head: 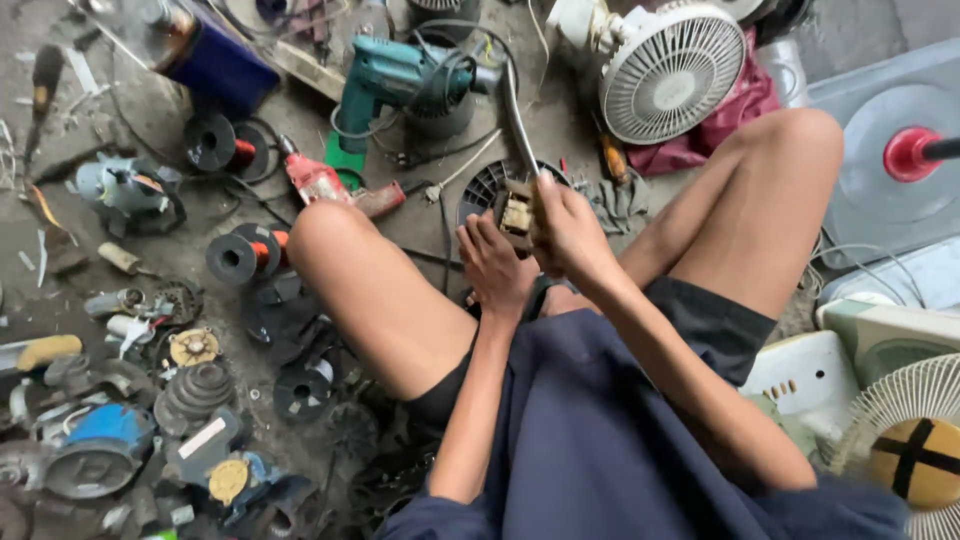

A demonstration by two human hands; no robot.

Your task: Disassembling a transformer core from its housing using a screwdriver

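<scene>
at the far left we see the floor (pixel 420 235) strewn with motor parts: a blue motor housing (pixel 100 430), a ribbed pulley (pixel 198 388) and spools of copper wire (pixel 240 255). a little further right a red power tool (pixel 320 182) lies near the bent left knee, and above it rests a teal electric drill (pixel 395 75).

between the knees we find the left hand (pixel 495 265), fingers curled up and pressed against the near side of a small square motor core (pixel 516 213), so it is closed on that part. the core sits in mid-air over a dark round fan grille (pixel 485 185) on the floor. just to the right, the right hand (pixel 570 235) is clamped round the handle of a metal tool (pixel 515 115) whose grey shaft rises up and away from the core; we cannot tell just where its tip meets it.

further right stand a white fan (pixel 670 70) on a crimson cloth (pixel 735 110), then pale fan bases (pixel 880 335) at the edge.
</scene>
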